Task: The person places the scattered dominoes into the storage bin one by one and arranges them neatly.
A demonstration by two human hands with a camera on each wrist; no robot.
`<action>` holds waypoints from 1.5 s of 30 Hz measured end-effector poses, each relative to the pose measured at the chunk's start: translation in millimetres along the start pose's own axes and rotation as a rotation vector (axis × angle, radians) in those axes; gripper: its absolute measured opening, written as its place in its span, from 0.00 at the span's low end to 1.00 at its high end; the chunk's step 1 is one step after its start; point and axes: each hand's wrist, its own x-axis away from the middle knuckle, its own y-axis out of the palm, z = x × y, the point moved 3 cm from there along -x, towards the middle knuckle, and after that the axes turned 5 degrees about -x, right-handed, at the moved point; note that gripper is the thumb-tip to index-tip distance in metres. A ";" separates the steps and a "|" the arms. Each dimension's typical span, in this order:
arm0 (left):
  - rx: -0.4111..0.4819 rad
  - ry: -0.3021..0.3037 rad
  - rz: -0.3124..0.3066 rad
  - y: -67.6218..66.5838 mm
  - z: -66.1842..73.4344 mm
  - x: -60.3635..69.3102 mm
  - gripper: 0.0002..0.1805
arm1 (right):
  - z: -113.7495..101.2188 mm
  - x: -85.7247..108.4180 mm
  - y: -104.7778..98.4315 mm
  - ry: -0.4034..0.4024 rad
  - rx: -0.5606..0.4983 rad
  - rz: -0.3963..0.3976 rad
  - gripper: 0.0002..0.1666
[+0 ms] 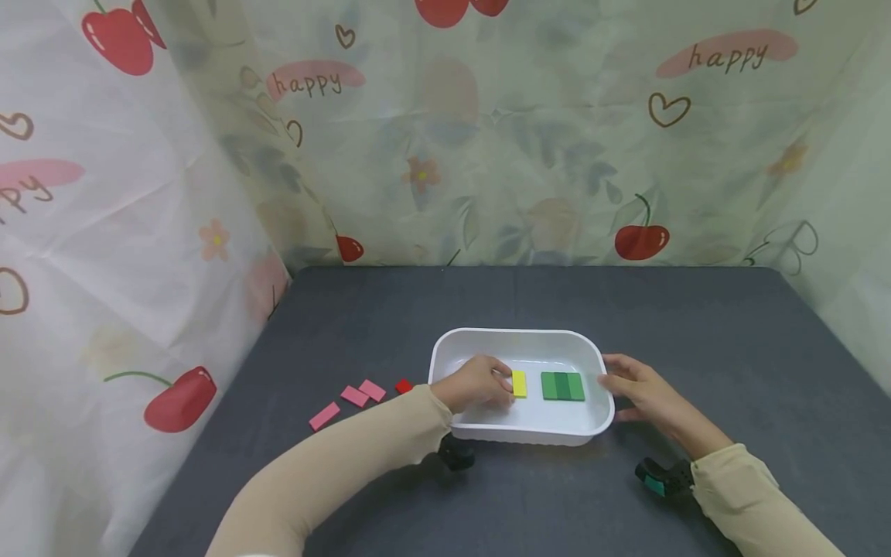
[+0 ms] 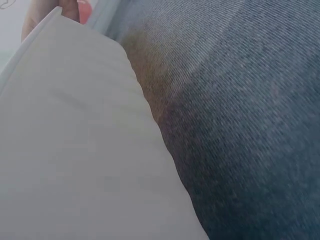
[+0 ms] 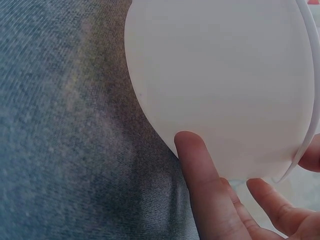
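Three green tiles (image 1: 562, 386) in white tub (image 1: 518, 435)

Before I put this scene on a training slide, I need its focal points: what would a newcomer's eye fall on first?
The white plastic tub on the dark tabletop stands out first, with green tiles in its right half and a yellow tile near its middle. The left hand is inside, fingertips at the yellow tile, while the right hand grips the tub's right end. Behind hangs the cherry-print cloth.
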 end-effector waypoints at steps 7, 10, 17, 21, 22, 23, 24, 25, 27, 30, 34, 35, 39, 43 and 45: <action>-0.023 0.021 -0.031 7.0 5.4 -3.2 0.26 | -0.6 -0.1 -2.1 -0.009 -0.013 -0.011 0.39; -0.010 0.033 -0.033 9.8 7.8 -4.0 0.27 | -0.7 -0.5 -2.4 -0.011 -0.014 -0.013 0.39; 0.028 0.055 -0.030 16.2 11.8 -6.5 0.28 | -1.1 -0.7 -2.8 -0.003 0.001 -0.013 0.39; 0.059 0.059 -0.025 18.3 12.3 -7.6 0.28 | -1.3 -1.1 -2.7 -0.001 0.002 -0.014 0.39; 0.062 0.060 -0.025 18.4 12.4 -7.9 0.28 | -1.3 -1.2 -2.8 -0.001 0.003 -0.014 0.40; 0.062 0.060 -0.026 18.7 12.3 -8.2 0.28 | -1.4 -1.3 -2.5 0.004 -0.001 -0.010 0.40; 0.061 0.059 -0.027 18.6 12.5 -8.2 0.28 | -1.4 -1.2 -2.6 0.003 0.000 -0.011 0.39; 0.056 0.058 -0.028 18.4 12.9 -7.9 0.28 | -1.3 -1.1 -3.0 -0.002 0.002 -0.014 0.39; 0.043 0.050 -0.031 18.0 14.0 -6.9 0.28 | -1.4 -0.8 -3.4 -0.007 0.000 -0.018 0.39; 0.030 0.035 -0.039 17.2 16.3 -4.5 0.28 | -1.6 -0.6 -3.5 -0.006 -0.009 -0.020 0.39; 0.026 0.015 -0.045 16.4 18.1 -2.3 0.28 | -2.2 -0.7 -2.9 0.000 -0.012 -0.019 0.39; 0.024 0.013 -0.045 16.3 18.3 -2.1 0.28 | -2.2 -0.6 -2.9 0.000 -0.009 -0.018 0.39; 0.015 0.014 -0.044 16.1 18.0 -3.4 0.28 | -1.8 -0.7 -3.4 -0.002 0.003 -0.018 0.38; -0.003 0.014 -0.045 14.2 16.3 -4.1 0.27 | -1.8 -0.9 -3.6 0.004 0.006 -0.017 0.39; 0.000 0.013 -0.041 10.8 15.8 -3.6 0.27 | -2.0 -0.7 -3.3 0.004 0.007 -0.018 0.39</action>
